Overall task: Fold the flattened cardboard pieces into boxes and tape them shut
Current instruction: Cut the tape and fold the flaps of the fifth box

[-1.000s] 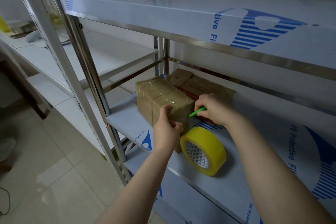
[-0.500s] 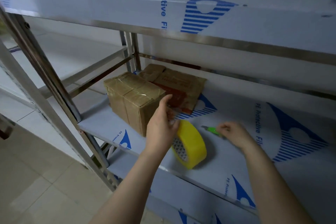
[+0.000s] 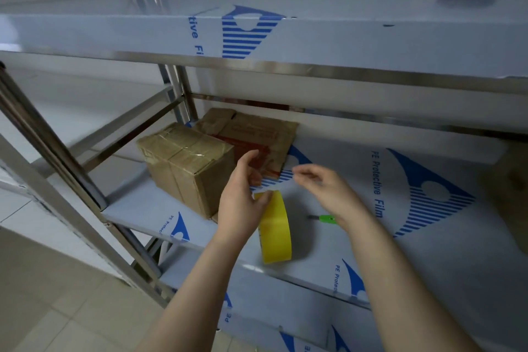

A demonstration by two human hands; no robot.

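In the centre of the frame the left hand (image 3: 243,206) grips the yellow tape roll (image 3: 275,231), standing on edge on the shelf (image 3: 428,251). The right hand (image 3: 328,191) seems to pinch the tape's loose end, though blur hides it. The green cutter (image 3: 327,219) lies below the right wrist.

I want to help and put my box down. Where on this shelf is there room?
Bare shelf lies right of the green cutter, out to the blue logo. It's crowded at the left: the taped box, flat cardboard, tape roll and both hands.
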